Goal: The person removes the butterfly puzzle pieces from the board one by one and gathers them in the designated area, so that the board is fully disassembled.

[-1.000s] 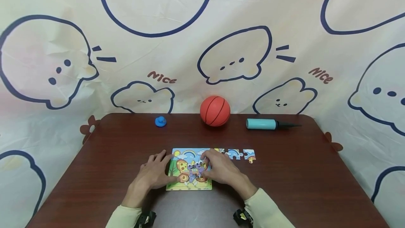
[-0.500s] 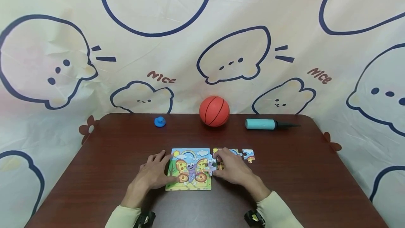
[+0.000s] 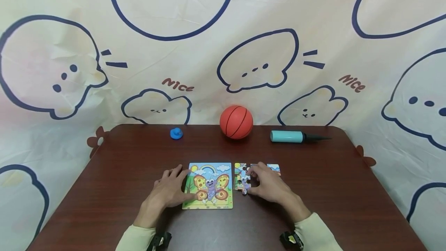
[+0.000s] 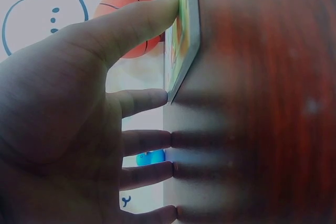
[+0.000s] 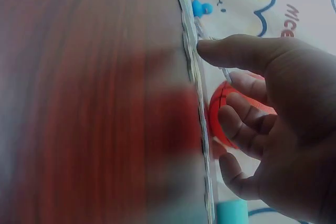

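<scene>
A butterfly jigsaw board (image 3: 210, 181) lies flat on the table. My left hand (image 3: 168, 189) rests at its left side; in the left wrist view the thumb (image 4: 142, 22) lies on the board and the straight fingers touch the tabletop. Right of the board, my right hand (image 3: 273, 189) pinches a purple-and-blue puzzle piece (image 3: 245, 183) between thumb and forefinger. Beneath it lie several loose puzzle pieces (image 3: 239, 166), partly hidden by that hand. In the right wrist view the piece shows as a thin edge near the thumb (image 5: 231, 52), and the other fingers are bent.
Along the back of the table stand a small blue toy (image 3: 176, 133), a red basketball (image 3: 236, 122) and a turquoise hand pump (image 3: 287, 136) with a black nozzle. A printed cloth (image 3: 205, 61) hangs behind the brown table (image 3: 348, 204).
My right hand has moved right, off the board, carrying a puzzle piece from the board's right edge to over the loose pieces. My left hand has stayed in place.
</scene>
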A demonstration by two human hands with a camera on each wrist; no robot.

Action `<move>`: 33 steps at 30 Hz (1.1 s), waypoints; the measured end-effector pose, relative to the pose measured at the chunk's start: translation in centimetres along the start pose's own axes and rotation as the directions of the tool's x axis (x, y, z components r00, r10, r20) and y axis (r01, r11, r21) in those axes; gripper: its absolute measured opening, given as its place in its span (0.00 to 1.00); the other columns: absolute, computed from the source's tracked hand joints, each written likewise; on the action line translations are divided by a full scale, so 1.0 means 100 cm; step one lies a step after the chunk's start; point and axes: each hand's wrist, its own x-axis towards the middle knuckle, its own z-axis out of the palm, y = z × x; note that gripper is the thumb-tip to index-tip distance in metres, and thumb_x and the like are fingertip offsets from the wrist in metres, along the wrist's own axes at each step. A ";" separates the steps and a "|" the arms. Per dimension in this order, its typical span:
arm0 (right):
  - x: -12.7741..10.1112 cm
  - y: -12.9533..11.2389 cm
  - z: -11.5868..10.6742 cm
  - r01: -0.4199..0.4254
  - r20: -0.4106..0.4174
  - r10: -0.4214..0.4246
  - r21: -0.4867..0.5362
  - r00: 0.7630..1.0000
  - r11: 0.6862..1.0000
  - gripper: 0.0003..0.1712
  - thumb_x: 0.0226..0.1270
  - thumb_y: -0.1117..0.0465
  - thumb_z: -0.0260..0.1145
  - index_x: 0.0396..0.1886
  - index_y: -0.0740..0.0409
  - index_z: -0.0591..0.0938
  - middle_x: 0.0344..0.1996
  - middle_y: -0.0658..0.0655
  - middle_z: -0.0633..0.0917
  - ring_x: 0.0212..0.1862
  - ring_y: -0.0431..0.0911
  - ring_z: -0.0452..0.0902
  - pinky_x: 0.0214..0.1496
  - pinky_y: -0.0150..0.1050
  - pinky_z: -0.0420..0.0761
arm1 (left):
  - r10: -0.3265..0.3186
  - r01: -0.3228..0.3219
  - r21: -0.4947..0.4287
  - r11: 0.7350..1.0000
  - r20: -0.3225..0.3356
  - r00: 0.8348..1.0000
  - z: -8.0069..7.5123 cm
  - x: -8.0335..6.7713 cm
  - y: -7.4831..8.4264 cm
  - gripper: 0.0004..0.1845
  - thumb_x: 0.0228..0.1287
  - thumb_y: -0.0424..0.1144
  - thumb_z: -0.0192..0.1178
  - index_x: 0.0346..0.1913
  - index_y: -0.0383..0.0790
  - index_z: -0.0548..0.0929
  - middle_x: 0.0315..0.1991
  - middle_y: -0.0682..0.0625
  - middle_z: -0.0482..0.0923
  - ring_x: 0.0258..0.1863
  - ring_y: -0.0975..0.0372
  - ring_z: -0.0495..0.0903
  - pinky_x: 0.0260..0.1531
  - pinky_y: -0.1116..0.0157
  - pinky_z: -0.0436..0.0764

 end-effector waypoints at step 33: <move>-0.008 0.029 -0.022 -0.154 0.117 0.155 -0.022 0.981 0.988 0.25 0.46 0.56 0.80 0.45 0.42 0.80 0.41 0.47 0.73 0.42 0.42 0.69 0.46 0.40 0.75 | -0.001 0.001 -0.014 1.000 0.035 0.999 -0.003 0.000 0.001 0.50 0.44 0.66 0.69 0.70 0.47 0.68 0.75 0.38 0.55 0.69 0.38 0.58 0.56 0.30 0.64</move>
